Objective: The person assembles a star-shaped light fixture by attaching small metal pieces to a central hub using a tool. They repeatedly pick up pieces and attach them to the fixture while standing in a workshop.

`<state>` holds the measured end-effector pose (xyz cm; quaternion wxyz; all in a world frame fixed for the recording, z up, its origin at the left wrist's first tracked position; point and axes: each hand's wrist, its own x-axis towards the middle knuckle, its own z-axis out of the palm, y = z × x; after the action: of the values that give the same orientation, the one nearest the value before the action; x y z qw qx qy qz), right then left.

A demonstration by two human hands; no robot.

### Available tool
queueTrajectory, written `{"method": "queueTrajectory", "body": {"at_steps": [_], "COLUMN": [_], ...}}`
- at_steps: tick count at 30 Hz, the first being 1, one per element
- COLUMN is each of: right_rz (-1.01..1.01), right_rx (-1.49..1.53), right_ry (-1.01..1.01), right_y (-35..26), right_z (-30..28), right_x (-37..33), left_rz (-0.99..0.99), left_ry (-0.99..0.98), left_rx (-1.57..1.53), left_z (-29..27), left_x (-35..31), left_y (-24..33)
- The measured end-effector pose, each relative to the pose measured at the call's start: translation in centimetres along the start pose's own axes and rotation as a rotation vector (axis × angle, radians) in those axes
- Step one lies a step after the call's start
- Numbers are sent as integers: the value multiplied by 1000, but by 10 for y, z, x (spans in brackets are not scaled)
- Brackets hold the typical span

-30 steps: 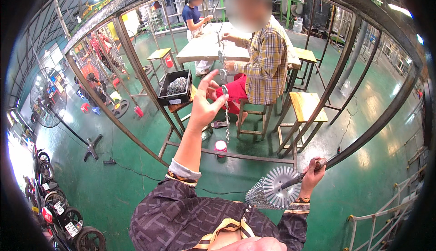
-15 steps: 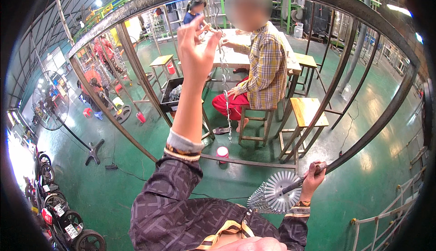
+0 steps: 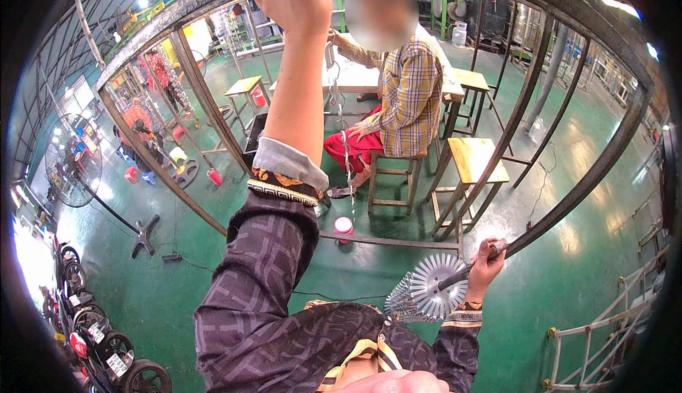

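Raised high, my left hand (image 3: pixel 298 3) is closed right below the top bar of a dark metal frame (image 3: pixel 440 242). Its fingertips face away, so what they grip is hidden. Beside the wrist hangs a thin metal chain (image 3: pixel 346 144); its upper end passes out of sight behind my hand. Low on the right, my right hand (image 3: pixel 484 272) is wrapped around a dark metal rod (image 3: pixel 455 278) with a worn, brownish end. The rod carries a silver slotted disc (image 3: pixel 428 288), and a bundle of metal chains (image 3: pixel 402 302) hangs at the disc's left side.
A person in a plaid shirt (image 3: pixel 412 101) sits on a stool at a table beyond the frame. Wood-topped stools (image 3: pixel 474 160), a pink-and-white tub (image 3: pixel 343 228) and a standing fan (image 3: pixel 73 158) stand around. Motorbikes (image 3: pixel 92 336) line the left; a pale metal rack (image 3: pixel 590 343) is at right.
My left hand has moved up to the top bar, and its spread fingers have closed. The right hand keeps its hold on the rod. The view has shifted slightly.
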<state>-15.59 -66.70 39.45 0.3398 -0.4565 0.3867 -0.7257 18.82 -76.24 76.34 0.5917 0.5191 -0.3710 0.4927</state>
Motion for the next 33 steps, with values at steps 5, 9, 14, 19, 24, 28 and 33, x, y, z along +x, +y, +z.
{"method": "queueTrajectory", "body": {"at_steps": [5, 9, 14, 19, 24, 28, 33], "right_rz": [-16, -12, 2, 33, -60, -79, -35], "right_rx": [20, 2, 12, -18, -109, -105, -67], "right_ry": [-20, -28, -26, -5, 7, -11, -45], "right_y": [5, 6, 7, 11, 11, 9, 9], "right_z": [0, 0, -3, -8, -1, -1, -4], "right_x": [1, 0, 2, 6, 11, 11, 13], "left_rz": [-36, -153, -410, -456, -643, -735, -878], "left_ry": [12, -115, -516, -786, -1074, -1299, -1540], "left_rx": [-171, -557, -1377, -1648, -1655, -1688, -1808], "left_z": [22, 30, 7, -22, -64, -90, -116], "left_x": [4, 0, -32, -111, -201, -271, -348], "left_y": [-20, -32, -41, -51, -71, -85, -93]}}
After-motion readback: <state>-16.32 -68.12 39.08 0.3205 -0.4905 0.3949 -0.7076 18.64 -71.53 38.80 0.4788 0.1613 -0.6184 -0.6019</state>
